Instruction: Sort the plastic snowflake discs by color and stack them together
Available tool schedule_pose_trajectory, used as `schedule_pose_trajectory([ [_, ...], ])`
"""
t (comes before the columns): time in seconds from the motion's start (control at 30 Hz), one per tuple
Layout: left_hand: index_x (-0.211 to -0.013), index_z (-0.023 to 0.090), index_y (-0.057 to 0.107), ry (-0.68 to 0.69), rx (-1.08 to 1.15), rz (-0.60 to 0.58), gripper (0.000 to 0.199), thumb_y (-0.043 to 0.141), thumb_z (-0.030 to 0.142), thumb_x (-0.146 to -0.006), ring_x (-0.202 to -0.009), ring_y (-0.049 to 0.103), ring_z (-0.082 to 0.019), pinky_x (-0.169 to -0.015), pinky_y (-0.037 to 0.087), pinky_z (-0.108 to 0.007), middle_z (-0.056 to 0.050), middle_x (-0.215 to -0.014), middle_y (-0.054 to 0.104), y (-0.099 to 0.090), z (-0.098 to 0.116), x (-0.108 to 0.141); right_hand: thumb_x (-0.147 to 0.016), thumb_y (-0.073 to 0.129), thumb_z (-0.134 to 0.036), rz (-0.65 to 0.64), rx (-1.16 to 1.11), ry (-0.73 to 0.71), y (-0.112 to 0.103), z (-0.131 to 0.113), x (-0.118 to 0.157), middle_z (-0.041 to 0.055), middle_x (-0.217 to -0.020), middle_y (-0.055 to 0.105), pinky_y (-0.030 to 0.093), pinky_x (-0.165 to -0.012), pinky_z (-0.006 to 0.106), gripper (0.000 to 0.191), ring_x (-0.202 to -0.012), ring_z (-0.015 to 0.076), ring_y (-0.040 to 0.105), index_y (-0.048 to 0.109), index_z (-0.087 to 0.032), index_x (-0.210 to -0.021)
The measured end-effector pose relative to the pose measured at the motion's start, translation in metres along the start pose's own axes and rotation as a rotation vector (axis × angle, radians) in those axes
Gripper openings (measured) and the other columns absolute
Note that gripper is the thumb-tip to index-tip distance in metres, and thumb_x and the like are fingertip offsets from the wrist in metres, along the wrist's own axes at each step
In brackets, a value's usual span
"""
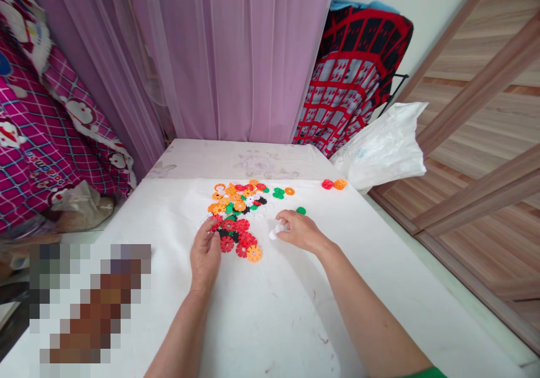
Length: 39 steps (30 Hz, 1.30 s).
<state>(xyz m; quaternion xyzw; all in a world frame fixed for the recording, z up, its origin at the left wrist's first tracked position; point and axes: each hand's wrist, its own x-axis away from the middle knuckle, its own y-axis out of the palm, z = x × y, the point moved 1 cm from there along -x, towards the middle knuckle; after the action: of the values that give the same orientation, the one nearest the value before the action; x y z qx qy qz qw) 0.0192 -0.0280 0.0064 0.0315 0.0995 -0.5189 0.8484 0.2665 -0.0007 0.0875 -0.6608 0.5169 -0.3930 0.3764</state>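
Observation:
My left hand (206,257) is at the left edge of a group of red notched plastic discs (228,244), thumb and fingers closed on the nearest red one. Black and green discs show among the red ones, and an orange disc (253,253) lies at their right end. To the right, my right hand (301,232) has its thumb and fingertips curled round white notched discs (276,232), partly hidden by the fingers. Just behind the red group spreads a loose pile of orange, white, red, green and black discs (239,205).
On the white-covered table (261,322), green discs (278,193) and an orange disc (289,191) lie right of the pile. Red discs (327,184) and orange discs (341,184) sit at the far right. A white plastic bag (383,144) stands beyond the table's right edge.

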Motion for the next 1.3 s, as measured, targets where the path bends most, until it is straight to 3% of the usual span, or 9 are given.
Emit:
schedule_pose_trajectory([
  [0.33,-0.110,0.024,0.068,0.008,-0.007,-0.012,0.031,0.058,0.032,-0.081,-0.126,0.055,-0.023,-0.114,0.035,-0.043,-0.006,-0.128,0.064,0.000,0.002,0.001,-0.073,0.068,-0.020,-0.031,0.050,-0.103,0.014,0.005,-0.001,0.0057,-0.113,0.061,0.042,-0.077,0.023,0.043,-0.086,0.0141,0.060,0.063,-0.020,-0.116],
  [0.6,-0.109,0.025,0.069,-0.002,-0.005,-0.013,0.031,0.060,0.032,-0.081,-0.125,0.055,-0.023,-0.113,0.037,-0.042,-0.005,-0.129,0.064,-0.001,-0.001,0.000,-0.077,0.061,-0.014,-0.089,0.163,-0.182,0.016,0.000,-0.007,0.0053,-0.106,0.065,0.041,-0.080,0.023,0.037,-0.088,0.0157,0.061,0.067,-0.022,-0.112],
  [0.87,-0.111,0.025,0.068,-0.016,-0.006,-0.011,0.032,0.059,0.032,-0.081,-0.125,0.055,-0.024,-0.113,0.037,-0.044,-0.005,-0.132,0.063,0.000,0.000,0.001,-0.079,0.065,-0.032,-0.110,0.285,-0.081,-0.004,-0.013,-0.009,0.0053,-0.113,0.068,0.043,-0.077,0.027,0.037,-0.099,0.0212,0.064,0.067,-0.026,-0.116],
  [0.97,-0.111,0.025,0.067,-0.007,-0.008,-0.020,0.032,0.058,0.032,-0.081,-0.126,0.055,-0.023,-0.113,0.036,-0.044,-0.004,-0.131,0.064,0.000,0.000,0.001,-0.084,0.059,-0.035,-0.082,0.320,-0.039,-0.009,-0.021,-0.022,0.0054,-0.114,0.070,0.045,-0.079,0.029,0.028,-0.102,0.0223,0.064,0.070,-0.026,-0.108],
  [1.1,-0.111,0.024,0.068,0.022,-0.005,-0.017,0.032,0.057,0.032,-0.081,-0.127,0.054,-0.024,-0.114,0.035,-0.045,-0.005,-0.130,0.064,0.000,-0.001,0.001,-0.085,0.058,-0.035,-0.079,0.395,0.011,0.004,-0.038,-0.046,0.0107,-0.108,0.072,0.047,-0.077,0.032,0.023,-0.103,0.0268,0.065,0.073,-0.022,-0.096],
  [1.3,-0.113,0.024,0.067,0.025,-0.011,-0.019,0.033,0.055,0.031,-0.083,-0.126,0.054,-0.023,-0.113,0.036,-0.045,-0.006,-0.132,0.062,0.000,-0.005,0.000,-0.083,0.060,-0.033,-0.097,0.398,0.030,0.025,-0.058,-0.063,0.0136,-0.112,0.071,0.049,-0.079,0.031,0.027,-0.104,0.0266,0.066,0.072,-0.018,-0.101],
])
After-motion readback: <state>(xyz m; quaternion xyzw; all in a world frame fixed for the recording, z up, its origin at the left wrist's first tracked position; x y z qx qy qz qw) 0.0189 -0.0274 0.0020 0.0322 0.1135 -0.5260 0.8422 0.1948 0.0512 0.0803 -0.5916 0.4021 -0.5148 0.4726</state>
